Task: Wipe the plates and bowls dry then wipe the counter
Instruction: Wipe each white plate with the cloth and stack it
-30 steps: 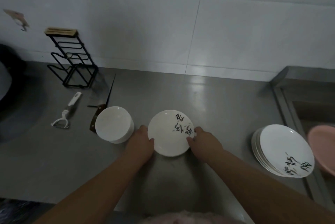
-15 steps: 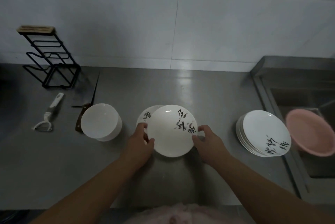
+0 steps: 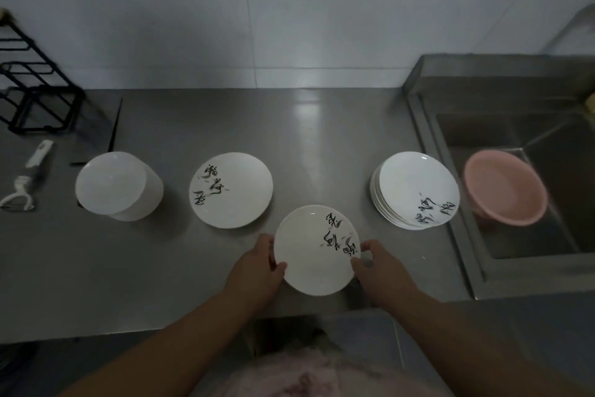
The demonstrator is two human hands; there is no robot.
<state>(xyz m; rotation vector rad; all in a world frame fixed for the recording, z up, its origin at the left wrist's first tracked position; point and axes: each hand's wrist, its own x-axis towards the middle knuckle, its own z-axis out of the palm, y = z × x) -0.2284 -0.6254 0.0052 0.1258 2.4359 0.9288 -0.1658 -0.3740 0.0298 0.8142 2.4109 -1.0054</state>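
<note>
We grip the round white ceramic plate with black brush lettering (image 3: 317, 250) by opposite rim edges, left hand (image 3: 257, 271) and right hand (image 3: 380, 271) equally near, between us and the matching plate stack (image 3: 417, 192).

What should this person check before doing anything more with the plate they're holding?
1. Both hands on the held plate: ok, left hand and right hand grip opposite rims.
2. Drying cloth within reach: not ok, none visible.
3. Bare counter to set it down: ok.
4. Stack of plates sits steadily: cannot tell, it is close to the sink edge.
5. Single plate and white bowls out of the way: ok.
6. Plate dry: cannot tell.
</note>
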